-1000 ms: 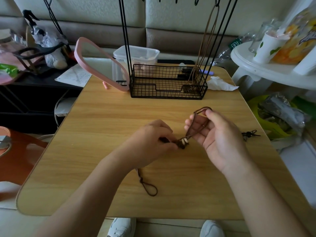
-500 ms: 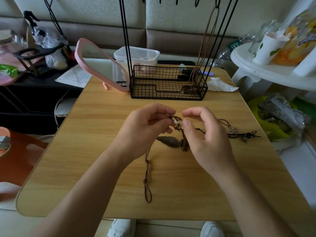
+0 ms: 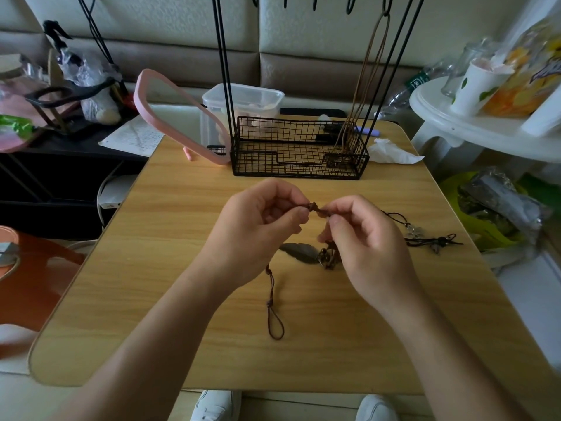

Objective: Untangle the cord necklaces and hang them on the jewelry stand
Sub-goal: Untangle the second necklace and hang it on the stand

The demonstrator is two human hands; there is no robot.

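Since a moment ago, both hands drew closer: my left hand [image 3: 258, 229] and right hand [image 3: 364, 238] pinch the brown cord necklace [image 3: 315, 207] between them.

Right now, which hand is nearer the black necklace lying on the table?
Right. The right hand is beside the black necklace; the left hand is farther away, on the right hand's other side. Both pinch the brown cord.

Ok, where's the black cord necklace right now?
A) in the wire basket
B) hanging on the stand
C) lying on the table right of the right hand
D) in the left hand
C: the black cord necklace lies on the table, just right of the right hand, which pinches the brown cord necklace.
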